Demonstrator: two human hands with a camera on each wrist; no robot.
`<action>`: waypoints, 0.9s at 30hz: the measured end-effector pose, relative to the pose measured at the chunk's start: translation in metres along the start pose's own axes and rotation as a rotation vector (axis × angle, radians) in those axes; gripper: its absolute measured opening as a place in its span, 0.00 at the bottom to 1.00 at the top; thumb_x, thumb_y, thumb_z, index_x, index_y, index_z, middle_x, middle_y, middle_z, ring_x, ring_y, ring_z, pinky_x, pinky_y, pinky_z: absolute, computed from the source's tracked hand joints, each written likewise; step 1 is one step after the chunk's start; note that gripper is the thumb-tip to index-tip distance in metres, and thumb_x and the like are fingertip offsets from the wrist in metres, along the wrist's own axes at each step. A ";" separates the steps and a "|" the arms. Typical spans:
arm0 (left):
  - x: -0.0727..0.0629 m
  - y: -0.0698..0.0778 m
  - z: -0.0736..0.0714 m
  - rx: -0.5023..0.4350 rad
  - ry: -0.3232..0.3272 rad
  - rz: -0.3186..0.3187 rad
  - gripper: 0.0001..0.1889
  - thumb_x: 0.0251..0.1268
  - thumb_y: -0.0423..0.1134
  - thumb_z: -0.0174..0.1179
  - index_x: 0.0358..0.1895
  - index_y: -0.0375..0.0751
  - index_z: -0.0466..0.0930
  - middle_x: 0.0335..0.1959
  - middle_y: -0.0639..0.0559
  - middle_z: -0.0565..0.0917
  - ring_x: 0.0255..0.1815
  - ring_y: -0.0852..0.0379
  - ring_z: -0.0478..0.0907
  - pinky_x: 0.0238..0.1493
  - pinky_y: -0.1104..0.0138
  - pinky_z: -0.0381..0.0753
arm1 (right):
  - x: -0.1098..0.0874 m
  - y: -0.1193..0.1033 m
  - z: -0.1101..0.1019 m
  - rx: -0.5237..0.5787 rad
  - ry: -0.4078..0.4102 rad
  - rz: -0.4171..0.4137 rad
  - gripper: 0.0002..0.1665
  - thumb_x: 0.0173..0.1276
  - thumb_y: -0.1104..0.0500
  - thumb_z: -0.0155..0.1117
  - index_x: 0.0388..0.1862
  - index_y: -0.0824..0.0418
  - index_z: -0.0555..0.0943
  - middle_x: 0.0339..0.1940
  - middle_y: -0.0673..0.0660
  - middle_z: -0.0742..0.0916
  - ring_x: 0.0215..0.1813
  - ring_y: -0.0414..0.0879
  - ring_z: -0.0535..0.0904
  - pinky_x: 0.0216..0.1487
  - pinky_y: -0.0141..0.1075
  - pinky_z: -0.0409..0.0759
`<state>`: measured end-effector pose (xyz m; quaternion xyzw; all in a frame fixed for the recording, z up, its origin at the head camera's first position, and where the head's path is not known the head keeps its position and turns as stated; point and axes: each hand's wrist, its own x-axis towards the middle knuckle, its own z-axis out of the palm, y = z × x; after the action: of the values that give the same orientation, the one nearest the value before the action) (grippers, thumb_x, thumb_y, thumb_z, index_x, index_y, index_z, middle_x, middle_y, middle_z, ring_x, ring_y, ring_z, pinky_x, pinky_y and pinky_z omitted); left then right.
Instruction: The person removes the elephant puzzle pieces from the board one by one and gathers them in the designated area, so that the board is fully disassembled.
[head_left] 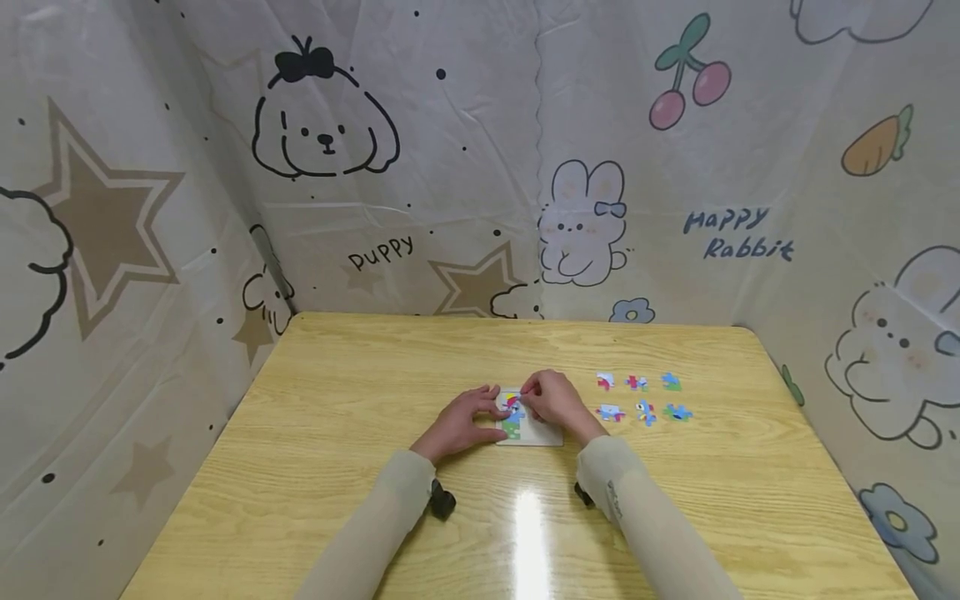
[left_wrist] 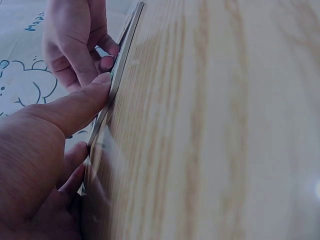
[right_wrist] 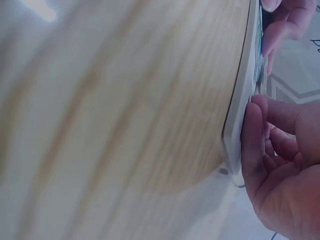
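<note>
A pale, square puzzle board (head_left: 543, 435) lies on the table, with joined colourful pieces (head_left: 512, 425) along its left side. My left hand (head_left: 463, 423) grips the board at its left side, the thumb by the near edge and the other fingers further back. In the left wrist view the thumb (left_wrist: 85, 102) lies against the board's edge (left_wrist: 120, 67). Over the board's upper part, my right hand (head_left: 557, 402) pinches a puzzle piece between thumb and forefinger. That piece is mostly hidden by the fingers, and the right wrist view shows only its thin edge.
Right of the board, several loose puzzle pieces lie in two rows, among them a blue and green piece (head_left: 671, 382) and a red and white piece (head_left: 605, 381). The wooden table (head_left: 337, 400) ends at a printed curtain (head_left: 465, 167) behind and at both sides.
</note>
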<state>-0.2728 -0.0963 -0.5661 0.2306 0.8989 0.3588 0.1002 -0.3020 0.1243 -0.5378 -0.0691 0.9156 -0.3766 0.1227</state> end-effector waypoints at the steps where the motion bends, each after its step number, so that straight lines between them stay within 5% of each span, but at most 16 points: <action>1: 0.000 0.000 0.000 0.002 -0.001 -0.003 0.17 0.65 0.52 0.72 0.53 0.52 0.90 0.80 0.52 0.66 0.84 0.46 0.56 0.82 0.43 0.55 | 0.000 0.001 -0.001 0.004 0.004 0.000 0.06 0.76 0.61 0.65 0.45 0.63 0.85 0.30 0.55 0.84 0.26 0.44 0.79 0.27 0.31 0.79; 10: 0.000 -0.001 0.001 -0.003 0.001 -0.007 0.17 0.65 0.51 0.72 0.54 0.52 0.89 0.80 0.52 0.66 0.84 0.46 0.56 0.82 0.43 0.54 | 0.001 0.010 -0.009 0.019 0.015 -0.008 0.05 0.76 0.62 0.64 0.45 0.64 0.83 0.30 0.56 0.84 0.26 0.44 0.79 0.26 0.31 0.81; 18: -0.001 0.002 -0.001 -0.007 -0.010 -0.025 0.17 0.66 0.52 0.71 0.55 0.53 0.89 0.81 0.53 0.65 0.85 0.47 0.55 0.82 0.41 0.53 | 0.003 0.005 -0.007 -0.109 0.020 -0.045 0.13 0.65 0.52 0.78 0.43 0.54 0.85 0.37 0.52 0.83 0.38 0.46 0.76 0.40 0.36 0.74; 27: -0.002 0.004 -0.002 -0.021 -0.002 -0.015 0.17 0.66 0.52 0.71 0.54 0.52 0.90 0.80 0.51 0.66 0.85 0.46 0.55 0.82 0.39 0.52 | 0.004 0.004 -0.005 -0.092 0.021 -0.037 0.11 0.64 0.56 0.79 0.40 0.56 0.85 0.39 0.53 0.85 0.42 0.47 0.78 0.49 0.40 0.78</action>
<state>-0.2706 -0.0955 -0.5617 0.2233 0.8966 0.3674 0.1061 -0.3073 0.1298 -0.5380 -0.0874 0.9318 -0.3369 0.1026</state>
